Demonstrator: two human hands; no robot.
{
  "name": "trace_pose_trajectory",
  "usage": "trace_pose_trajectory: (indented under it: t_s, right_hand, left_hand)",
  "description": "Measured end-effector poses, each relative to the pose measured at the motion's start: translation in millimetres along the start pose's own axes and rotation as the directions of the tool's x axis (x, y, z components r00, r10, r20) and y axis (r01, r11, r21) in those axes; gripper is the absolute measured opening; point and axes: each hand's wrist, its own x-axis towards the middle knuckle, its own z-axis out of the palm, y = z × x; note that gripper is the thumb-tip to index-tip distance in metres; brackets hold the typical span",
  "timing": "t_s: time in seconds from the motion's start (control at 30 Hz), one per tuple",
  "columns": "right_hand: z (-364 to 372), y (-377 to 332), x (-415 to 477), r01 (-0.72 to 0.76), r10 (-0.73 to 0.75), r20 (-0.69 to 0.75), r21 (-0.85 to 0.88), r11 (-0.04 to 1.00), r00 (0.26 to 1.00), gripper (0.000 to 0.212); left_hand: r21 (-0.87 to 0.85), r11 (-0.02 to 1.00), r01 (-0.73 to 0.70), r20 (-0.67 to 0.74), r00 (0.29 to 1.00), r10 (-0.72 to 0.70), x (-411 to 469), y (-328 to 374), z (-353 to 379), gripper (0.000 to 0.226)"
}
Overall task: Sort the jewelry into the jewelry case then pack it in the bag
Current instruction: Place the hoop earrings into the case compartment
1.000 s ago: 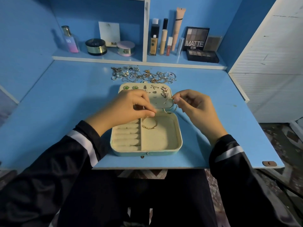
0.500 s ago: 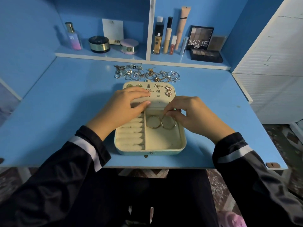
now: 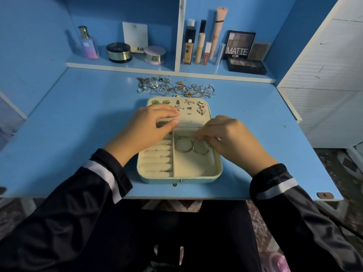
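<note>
Where the blue desk (image 3: 78,134) fills mid-frame, the open case (image 3: 180,180) sits at centre, with loose jewelry (image 3: 174,88) just above it. The left hand (image 3: 147,130) lies across the hinge, fingers loose, holding nothing. The right hand (image 3: 231,140) pinches the right hoop (image 3: 202,154). The left hoop (image 3: 183,151) touches it, and the 2 lie in the case's right compartment.

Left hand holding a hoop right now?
No: the left hand lies flat on the case lid; both hoops sit in the big compartment, one pinched by the right hand.
</note>
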Motion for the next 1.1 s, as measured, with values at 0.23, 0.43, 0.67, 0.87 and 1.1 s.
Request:
trace_pose_trajectory:
  t_s: [0.23, 0.43, 0.67, 0.87, 1.1]
  right_hand:
    - [8.2, -4.1, -5.3, -0.035, 0.031, -0.06, -0.07, 0.997, 0.998, 0.027]
    - [12.8, -5.6, -10.0, -0.051, 0.039, -0.096, -0.133, 0.99, 0.995, 0.029]
    - [6.1, -4.8, -10.1, -0.189, 0.208, -0.155, 0.126, 0.974, 0.966, 0.017]
    - [-7.1, 21.4, 4.6, -0.358, 0.433, -0.137, 0.373, 0.856, 0.891, 0.009]
    - [4.8, 84.0, 40.3, -0.545, 0.613, -0.127, 0.343, 0.765, 0.78, 0.01]
  left_hand:
    - [0.0, 1.0, 0.009, 0.016, 1.0, -0.009, 0.2, 1.6, -1.1, 0.026]
    - [0.028, 1.0, 0.006, 0.039, 0.999, -0.007, 0.6, 4.6, -2.4, 0.026]
    - [0.03, 1.0, 0.003, 0.119, 0.993, -0.007, 7.0, 4.2, -8.4, 0.026]
    - [0.096, 0.995, -0.029, 0.065, 0.998, 0.023, 32.7, -4.3, -14.5, 0.022]
    - [0.176, 0.984, 0.023, 0.07, 0.997, -0.036, 82.5, -28.1, -11.6, 0.026]
